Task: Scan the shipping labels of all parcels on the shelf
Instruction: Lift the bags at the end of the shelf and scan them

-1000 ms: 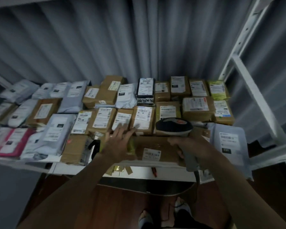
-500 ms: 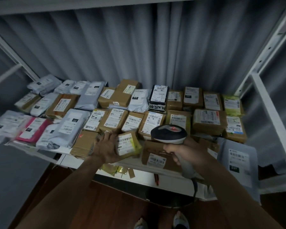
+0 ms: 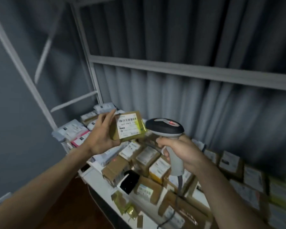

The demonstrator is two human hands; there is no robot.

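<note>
Head view: left hand (image 3: 100, 138) holds a yellow-taped parcel (image 3: 128, 126) up above the shelf (image 3: 96, 172), thumb and fingers curled around its left edge, white label (image 3: 127, 125) with barcode facing the camera. Right hand (image 3: 180, 151) grips the grey handle of a scanner (image 3: 165, 128), fingers wrapped round it, its black head just right of the parcel. Below, many boxes (image 3: 153, 164) and mailers (image 3: 73, 129) lie packed together on the shelf, labels up, in front of grey curtains (image 3: 172, 38).

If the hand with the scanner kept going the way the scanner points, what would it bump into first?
Probably the yellow-taped parcel held up by the left hand. The scanner in the right hand has its head right beside the parcel's edge, though depth is hard to judge.
</note>
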